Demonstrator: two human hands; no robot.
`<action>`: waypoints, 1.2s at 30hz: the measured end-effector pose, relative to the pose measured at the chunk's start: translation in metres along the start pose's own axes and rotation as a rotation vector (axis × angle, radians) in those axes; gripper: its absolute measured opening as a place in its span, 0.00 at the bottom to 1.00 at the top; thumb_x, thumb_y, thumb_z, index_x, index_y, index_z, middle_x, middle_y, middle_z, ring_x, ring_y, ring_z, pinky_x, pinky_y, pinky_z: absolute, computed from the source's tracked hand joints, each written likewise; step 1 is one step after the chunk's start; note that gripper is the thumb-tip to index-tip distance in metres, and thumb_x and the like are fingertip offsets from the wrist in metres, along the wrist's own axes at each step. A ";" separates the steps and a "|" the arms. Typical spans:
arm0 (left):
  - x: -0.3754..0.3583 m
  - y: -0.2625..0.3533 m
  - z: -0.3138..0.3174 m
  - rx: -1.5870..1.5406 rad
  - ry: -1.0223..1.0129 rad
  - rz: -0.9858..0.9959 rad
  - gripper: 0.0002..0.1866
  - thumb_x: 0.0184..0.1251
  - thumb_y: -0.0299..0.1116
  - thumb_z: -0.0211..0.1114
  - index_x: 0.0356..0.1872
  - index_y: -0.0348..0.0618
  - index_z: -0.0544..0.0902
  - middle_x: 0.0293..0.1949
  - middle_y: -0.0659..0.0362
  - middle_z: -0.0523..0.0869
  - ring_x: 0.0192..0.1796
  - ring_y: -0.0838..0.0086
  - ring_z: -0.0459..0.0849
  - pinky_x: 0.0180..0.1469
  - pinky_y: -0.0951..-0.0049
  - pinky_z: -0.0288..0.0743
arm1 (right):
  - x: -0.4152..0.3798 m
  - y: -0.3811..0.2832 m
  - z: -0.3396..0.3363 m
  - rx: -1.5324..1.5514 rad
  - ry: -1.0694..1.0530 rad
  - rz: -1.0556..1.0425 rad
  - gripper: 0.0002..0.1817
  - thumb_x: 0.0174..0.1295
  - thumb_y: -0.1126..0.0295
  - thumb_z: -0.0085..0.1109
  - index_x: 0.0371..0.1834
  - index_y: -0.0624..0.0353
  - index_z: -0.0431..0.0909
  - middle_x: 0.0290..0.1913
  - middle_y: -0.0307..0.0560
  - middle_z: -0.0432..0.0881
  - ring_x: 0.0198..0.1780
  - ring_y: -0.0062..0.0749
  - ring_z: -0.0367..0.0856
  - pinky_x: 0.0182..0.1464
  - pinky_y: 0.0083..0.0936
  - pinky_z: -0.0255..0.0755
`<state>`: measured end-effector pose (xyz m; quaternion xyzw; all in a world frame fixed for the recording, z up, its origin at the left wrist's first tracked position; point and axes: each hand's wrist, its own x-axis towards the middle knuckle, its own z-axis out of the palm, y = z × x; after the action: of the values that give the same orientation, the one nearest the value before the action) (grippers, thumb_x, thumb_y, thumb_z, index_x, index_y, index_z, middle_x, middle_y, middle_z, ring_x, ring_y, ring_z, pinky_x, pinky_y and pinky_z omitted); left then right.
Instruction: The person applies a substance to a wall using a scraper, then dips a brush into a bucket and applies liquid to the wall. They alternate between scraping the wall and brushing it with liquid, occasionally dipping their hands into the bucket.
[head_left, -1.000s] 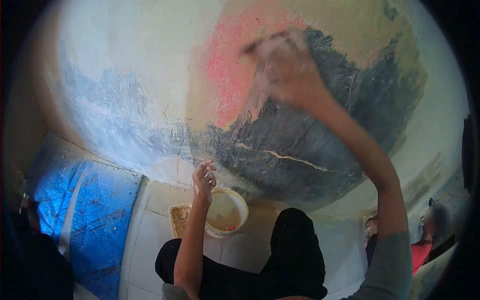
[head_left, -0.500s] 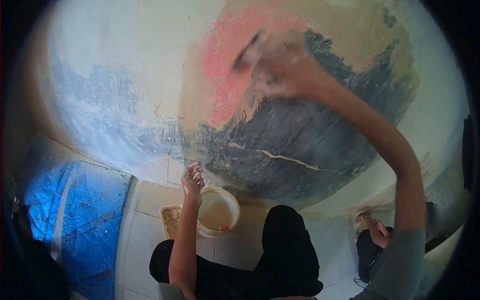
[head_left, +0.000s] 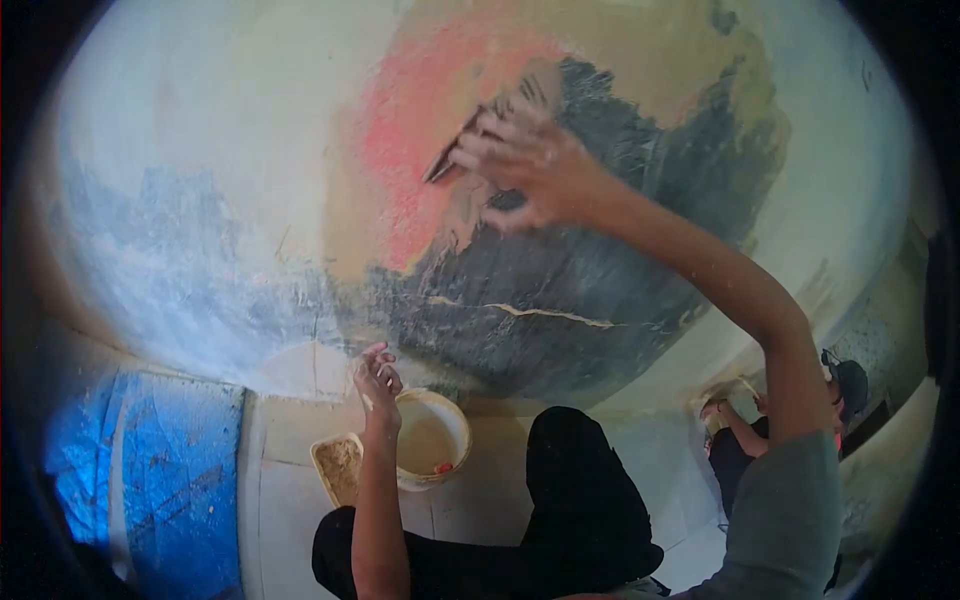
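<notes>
My right hand (head_left: 525, 160) presses a thin, flat, dark-edged scraper (head_left: 452, 150) to the wall (head_left: 220, 90), its fingers bent over the tool's back. The scraper is tilted across the edge between a pink patch (head_left: 395, 130) and a smeared dark grey area (head_left: 540, 255). Below, my left hand (head_left: 378, 380) is raised near the foot of the wall, its fingers loosely curled and apart with nothing visible in them. Just beneath it stands a round pale bucket (head_left: 465, 425) with a small red thing on its near rim.
A small tub (head_left: 340, 465) of beige stuff sits left of the bucket. Blue sheeting (head_left: 180, 480) covers the floor at the left. Another person (head_left: 745, 430) crouches at the right by the wall. My knee (head_left: 580, 480) is close to the bucket. A pale crack (head_left: 530, 310) crosses the dark area.
My right hand has moved down the wall with the scraper, which now shows more sharply. My left hand stays raised near the bucket. The view has shifted slightly.
</notes>
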<state>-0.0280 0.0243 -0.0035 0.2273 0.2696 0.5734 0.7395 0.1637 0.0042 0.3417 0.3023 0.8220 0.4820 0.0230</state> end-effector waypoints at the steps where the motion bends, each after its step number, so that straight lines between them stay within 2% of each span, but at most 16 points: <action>1: -0.003 -0.001 0.003 -0.010 -0.012 0.005 0.19 0.69 0.46 0.49 0.46 0.41 0.75 0.30 0.63 0.73 0.15 0.81 0.59 0.17 0.80 0.51 | 0.007 0.018 -0.016 -0.097 0.012 0.125 0.39 0.51 0.41 0.58 0.64 0.49 0.65 0.64 0.42 0.68 0.68 0.36 0.61 0.68 0.45 0.51; 6: -0.005 0.003 0.003 -0.054 -0.008 0.019 0.19 0.70 0.47 0.49 0.46 0.41 0.75 0.30 0.62 0.73 0.16 0.81 0.61 0.17 0.80 0.51 | 0.003 0.016 -0.017 -0.329 0.242 0.387 0.39 0.51 0.36 0.57 0.61 0.50 0.68 0.62 0.40 0.69 0.66 0.38 0.63 0.67 0.47 0.54; 8: -0.007 0.005 0.003 0.063 0.014 -0.019 0.19 0.71 0.46 0.45 0.47 0.42 0.75 0.31 0.62 0.73 0.18 0.82 0.63 0.19 0.81 0.51 | -0.003 0.015 -0.008 -0.121 0.034 -0.083 0.35 0.52 0.39 0.59 0.59 0.47 0.70 0.61 0.41 0.70 0.66 0.38 0.64 0.67 0.49 0.54; 9: -0.006 0.003 0.001 0.067 0.011 -0.021 0.19 0.71 0.46 0.45 0.47 0.42 0.75 0.31 0.62 0.73 0.18 0.82 0.63 0.19 0.81 0.51 | -0.001 0.024 -0.017 -0.121 0.033 -0.078 0.35 0.52 0.39 0.59 0.59 0.47 0.70 0.61 0.41 0.70 0.66 0.38 0.64 0.67 0.49 0.54; 11: -0.003 -0.001 -0.006 -0.006 0.041 -0.014 0.19 0.70 0.46 0.47 0.46 0.41 0.75 0.30 0.63 0.74 0.17 0.82 0.62 0.17 0.80 0.52 | 0.010 0.048 -0.040 -0.203 0.163 0.378 0.35 0.51 0.40 0.59 0.60 0.45 0.69 0.61 0.41 0.69 0.67 0.39 0.63 0.69 0.50 0.51; 12: -0.005 -0.001 -0.007 -0.004 0.047 -0.014 0.19 0.70 0.46 0.47 0.46 0.41 0.75 0.30 0.63 0.74 0.17 0.82 0.62 0.17 0.80 0.52 | 0.009 0.041 -0.034 -0.196 0.164 0.378 0.35 0.51 0.40 0.59 0.60 0.45 0.69 0.61 0.41 0.69 0.67 0.39 0.63 0.69 0.50 0.51; 18: -0.011 0.004 0.000 0.048 0.054 0.003 0.18 0.69 0.45 0.45 0.47 0.42 0.74 0.31 0.62 0.73 0.19 0.82 0.63 0.19 0.81 0.53 | 0.002 0.030 -0.008 -0.032 -0.006 -0.036 0.32 0.50 0.42 0.58 0.57 0.42 0.71 0.56 0.40 0.73 0.60 0.38 0.68 0.63 0.46 0.57; 20: -0.010 0.003 -0.002 -0.036 0.062 -0.009 0.18 0.69 0.45 0.46 0.46 0.41 0.74 0.32 0.62 0.73 0.18 0.82 0.63 0.19 0.81 0.53 | 0.011 0.043 -0.018 -0.320 0.348 0.377 0.32 0.50 0.43 0.59 0.59 0.42 0.70 0.59 0.40 0.72 0.64 0.36 0.67 0.65 0.47 0.55; 21: -0.011 0.006 -0.004 -0.032 0.070 0.000 0.18 0.69 0.45 0.46 0.46 0.41 0.74 0.32 0.62 0.73 0.18 0.82 0.63 0.19 0.81 0.53 | 0.010 0.036 -0.012 -0.313 0.358 0.380 0.32 0.50 0.43 0.59 0.59 0.42 0.70 0.59 0.40 0.72 0.64 0.36 0.67 0.65 0.47 0.55; 23: -0.013 0.006 0.000 0.002 0.048 -0.025 0.18 0.69 0.45 0.46 0.46 0.42 0.74 0.31 0.62 0.73 0.18 0.83 0.63 0.19 0.81 0.53 | 0.001 0.023 -0.004 -0.109 0.049 -0.108 0.33 0.52 0.44 0.58 0.61 0.41 0.68 0.62 0.40 0.70 0.67 0.33 0.65 0.68 0.48 0.51; 24: -0.013 0.003 0.002 0.000 0.048 -0.028 0.18 0.69 0.45 0.46 0.46 0.42 0.74 0.31 0.62 0.73 0.18 0.83 0.63 0.19 0.81 0.53 | 0.005 0.033 -0.015 -0.108 0.045 -0.110 0.33 0.52 0.44 0.58 0.61 0.41 0.68 0.62 0.40 0.70 0.67 0.33 0.65 0.68 0.48 0.51; 26: -0.012 -0.001 -0.001 0.032 0.049 -0.006 0.17 0.69 0.44 0.46 0.45 0.42 0.74 0.30 0.63 0.73 0.19 0.83 0.62 0.19 0.81 0.53 | 0.010 0.057 -0.039 -0.184 0.070 0.372 0.33 0.53 0.43 0.56 0.63 0.42 0.66 0.65 0.39 0.67 0.66 0.34 0.65 0.70 0.49 0.48; 30: -0.008 -0.004 -0.002 -0.062 0.099 -0.096 0.18 0.69 0.45 0.45 0.45 0.42 0.75 0.29 0.64 0.74 0.17 0.80 0.62 0.19 0.77 0.52 | 0.004 0.024 -0.020 -0.195 0.115 0.102 0.32 0.54 0.43 0.55 0.62 0.43 0.68 0.63 0.38 0.69 0.65 0.34 0.66 0.69 0.49 0.49; 33: -0.009 -0.004 0.001 0.054 0.037 -0.010 0.18 0.69 0.44 0.45 0.45 0.42 0.75 0.29 0.64 0.74 0.17 0.80 0.61 0.19 0.78 0.52 | 0.006 0.034 -0.023 -0.107 -0.110 -0.036 0.31 0.55 0.44 0.55 0.61 0.43 0.68 0.62 0.38 0.69 0.65 0.35 0.66 0.69 0.49 0.49; 35: -0.012 -0.001 0.002 -0.032 0.079 -0.073 0.17 0.70 0.45 0.46 0.43 0.44 0.75 0.30 0.63 0.73 0.19 0.83 0.62 0.20 0.82 0.52 | 0.007 0.055 -0.016 -0.329 0.326 0.322 0.31 0.53 0.41 0.58 0.57 0.44 0.71 0.61 0.36 0.71 0.63 0.33 0.66 0.66 0.46 0.53; 36: -0.015 0.002 0.000 -0.031 0.089 -0.067 0.17 0.70 0.45 0.46 0.43 0.44 0.75 0.30 0.63 0.73 0.19 0.83 0.62 0.20 0.82 0.52 | 0.006 0.043 -0.011 -0.320 0.333 0.321 0.31 0.53 0.41 0.58 0.57 0.44 0.71 0.61 0.36 0.71 0.63 0.33 0.66 0.66 0.46 0.53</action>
<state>-0.0325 0.0104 -0.0002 0.1808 0.3008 0.5619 0.7490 0.1751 0.0137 0.3840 0.3379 0.6693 0.6463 -0.1417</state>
